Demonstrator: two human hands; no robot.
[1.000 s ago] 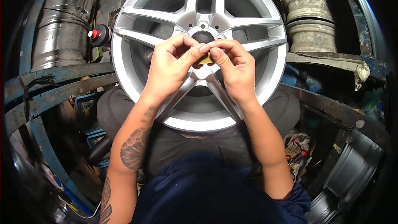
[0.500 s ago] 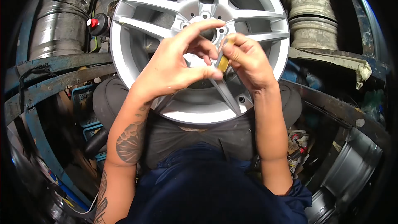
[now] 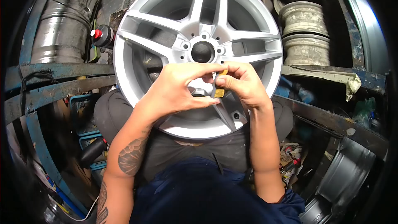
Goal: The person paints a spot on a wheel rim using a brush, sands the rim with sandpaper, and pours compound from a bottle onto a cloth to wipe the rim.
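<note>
A silver alloy wheel rim [image 3: 190, 130] rests face up across the lap, its twin spokes spreading from a dark centre hole. Over its lower half, both hands meet at a small pad [image 3: 219, 92], yellow on one side and dark grey on the other; it could be folded sandpaper. My right hand [image 3: 244, 83] pinches the yellow side between thumb and fingers. The thumb and forefinger of my left hand [image 3: 172, 87] form a wide C, their tips at the pad's two ends. Part of the pad is hidden by the fingers.
Stacked wheel barrels [image 3: 62, 20] stand at left, and dusty rims [image 3: 306, 47] at right. A dark bottle with a red cap [image 3: 102, 36] sits beside the wheel. Blue metal frames [image 3: 62, 64] flank both sides. Blue baskets [image 3: 81, 120] and another rim [image 3: 346, 170] are lower down.
The wheel and both hands sit lower in view, and the hands have moved off the hub toward the wheel's near side. My left fingertips have closed onto the pad's ends.
</note>
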